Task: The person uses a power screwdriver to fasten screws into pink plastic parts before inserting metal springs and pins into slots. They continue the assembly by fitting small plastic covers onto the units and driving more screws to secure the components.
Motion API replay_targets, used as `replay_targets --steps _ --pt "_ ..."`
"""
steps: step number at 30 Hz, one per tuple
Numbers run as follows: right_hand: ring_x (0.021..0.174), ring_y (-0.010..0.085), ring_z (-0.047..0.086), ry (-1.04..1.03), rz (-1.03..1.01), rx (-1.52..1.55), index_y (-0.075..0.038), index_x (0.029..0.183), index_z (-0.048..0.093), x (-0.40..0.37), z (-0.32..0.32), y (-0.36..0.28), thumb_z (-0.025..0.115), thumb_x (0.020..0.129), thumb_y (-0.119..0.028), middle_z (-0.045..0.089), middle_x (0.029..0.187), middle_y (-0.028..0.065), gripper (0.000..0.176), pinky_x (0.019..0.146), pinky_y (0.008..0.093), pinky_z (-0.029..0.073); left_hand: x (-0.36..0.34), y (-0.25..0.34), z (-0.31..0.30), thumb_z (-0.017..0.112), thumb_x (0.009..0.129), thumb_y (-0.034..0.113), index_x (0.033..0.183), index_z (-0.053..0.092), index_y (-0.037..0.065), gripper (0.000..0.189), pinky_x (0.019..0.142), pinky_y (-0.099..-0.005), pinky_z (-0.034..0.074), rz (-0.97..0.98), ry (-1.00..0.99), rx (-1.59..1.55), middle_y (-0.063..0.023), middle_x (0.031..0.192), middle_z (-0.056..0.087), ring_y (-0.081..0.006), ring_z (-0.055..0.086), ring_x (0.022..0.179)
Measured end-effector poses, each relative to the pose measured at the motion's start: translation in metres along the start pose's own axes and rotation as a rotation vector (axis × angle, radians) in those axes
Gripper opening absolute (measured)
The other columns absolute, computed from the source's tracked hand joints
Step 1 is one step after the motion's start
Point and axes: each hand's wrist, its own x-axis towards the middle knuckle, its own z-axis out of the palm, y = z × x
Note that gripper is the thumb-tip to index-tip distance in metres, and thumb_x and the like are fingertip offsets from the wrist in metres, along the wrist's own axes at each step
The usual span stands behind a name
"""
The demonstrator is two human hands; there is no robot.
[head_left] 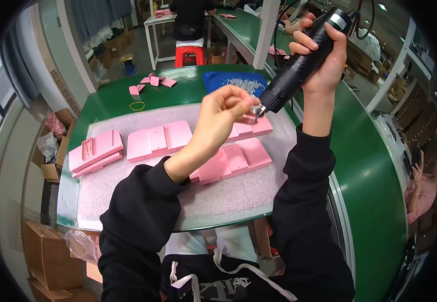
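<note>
My right hand (324, 63) is wrapped around a black electric screwdriver (299, 68), which slants down to the left. At its metal tip, the fingers of my left hand (221, 113) are pinched together; whatever small thing they may hold is too small to tell. Below my hands, a pink plastic piece (236, 160) lies on the padded mat (208, 204), and another pink piece (258, 126) is partly hidden behind my left hand. Farther left are a pink panel (159, 140) and a stacked pair of pink parts (96, 152). Behind the screwdriver tip, small metal screws (243, 84) are heaped on a blue cloth or tray (213, 80).
Small pink pieces (153, 80) and a yellow rubber band (137, 106) lie on the green table (110, 103). A green conveyor (367, 201) runs along the right. Cardboard boxes (52, 251) stand at lower left. Someone sits on a red stool (189, 53) ahead; another person is at right.
</note>
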Motion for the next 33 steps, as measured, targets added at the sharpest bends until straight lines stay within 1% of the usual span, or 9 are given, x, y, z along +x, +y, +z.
replay_targets --steps 4,6,8,12,15,21,24,30,33 --pt "0.059 0.011 0.042 0.053 -0.224 -0.162 0.002 0.104 0.043 -0.005 0.011 0.003 0.055 0.078 -0.019 0.048 0.089 0.0086 0.035 0.055 0.0243 0.037 0.006 0.003 -0.009 0.055 0.087 0.007 0.09 0.052 -0.001 0.009 0.074 -0.0272 0.052 0.023 0.189 -0.267 -0.0162 0.097 0.062 -0.0166 0.062 0.082" --pt "0.059 0.011 0.042 0.072 -0.305 -0.2 0.001 0.101 0.044 -0.008 0.013 -0.002 0.055 0.076 -0.018 0.048 0.088 0.0087 0.033 0.055 0.0243 0.038 0.007 0.0 -0.015 0.059 0.086 0.012 0.09 0.052 0.003 0.012 0.083 -0.0303 0.049 0.039 0.18 -0.143 -0.0134 0.102 0.061 -0.0161 0.06 0.091" --pt "0.059 0.0111 0.043 0.059 -0.354 -0.209 0.0 0.097 0.045 -0.01 0.019 -0.006 0.054 0.075 -0.018 0.049 0.087 0.0069 0.03 0.055 0.0241 0.038 0.01 -0.007 -0.026 0.062 0.084 0.009 0.092 0.052 0.004 0.014 0.083 -0.031 0.049 0.041 0.103 -0.129 -0.0125 0.097 0.063 -0.0165 0.061 0.087" --pt "0.06 0.0106 0.044 0.007 -0.348 -0.136 0.0 0.096 0.046 -0.015 0.026 -0.012 0.055 0.075 -0.021 0.049 0.087 0.0063 0.031 0.056 0.0227 0.039 0.011 -0.012 -0.028 0.07 0.075 0.001 0.095 0.052 0.001 0.027 0.075 -0.0264 0.051 0.059 0.017 -0.245 -0.0145 0.086 0.066 -0.0155 0.064 0.077" --pt "0.06 0.0103 0.044 -0.002 -0.348 -0.106 0.001 0.095 0.046 -0.018 0.032 -0.012 0.055 0.074 -0.021 0.049 0.087 0.0062 0.031 0.056 0.0224 0.04 0.01 -0.01 -0.032 0.069 0.076 0.003 0.099 0.049 0.004 0.03 0.081 -0.0305 0.049 0.052 -0.078 -0.259 -0.0109 0.088 0.067 -0.0182 0.063 0.081" --pt "0.059 0.0101 0.044 -0.029 -0.347 -0.108 0.001 0.094 0.046 -0.021 0.037 -0.015 0.055 0.073 -0.023 0.048 0.086 0.0066 0.033 0.055 0.0222 0.04 0.006 -0.005 -0.028 0.07 0.074 0.002 0.099 0.05 0.004 0.032 0.082 -0.031 0.049 0.051 -0.088 -0.234 -0.0104 0.086 0.067 -0.0193 0.064 0.081" --pt "0.059 0.0101 0.044 -0.041 -0.368 -0.161 0.002 0.094 0.045 -0.023 0.041 -0.019 0.055 0.073 -0.023 0.047 0.086 0.0072 0.035 0.054 0.0223 0.04 0.003 0.0 -0.024 0.07 0.074 0.002 0.097 0.051 0.003 0.03 0.081 -0.0301 0.05 0.105 -0.073 -0.145 -0.0103 0.086 0.067 -0.0192 0.064 0.082" --pt "0.058 0.0105 0.043 -0.066 -0.433 -0.341 0.003 0.096 0.045 -0.027 0.049 -0.02 0.052 0.073 -0.025 0.046 0.088 0.0084 0.037 0.053 0.0229 0.037 -0.001 0.004 -0.011 0.064 0.081 0.006 0.1 0.052 -0.001 0.024 0.078 -0.0289 0.052 -0.011 -0.014 -0.128 -0.0126 0.086 0.066 -0.0191 0.065 0.084" --pt "0.057 0.0103 0.041 -0.086 -0.411 -0.322 0.004 0.095 0.044 -0.026 0.05 -0.019 0.052 0.071 -0.026 0.045 0.087 0.0084 0.039 0.052 0.0232 0.036 -0.002 0.002 -0.012 0.063 0.083 0.012 0.107 0.051 -0.002 0.03 0.081 -0.0311 0.051 -0.04 -0.045 -0.119 -0.0156 0.094 0.064 -0.022 0.064 0.088"
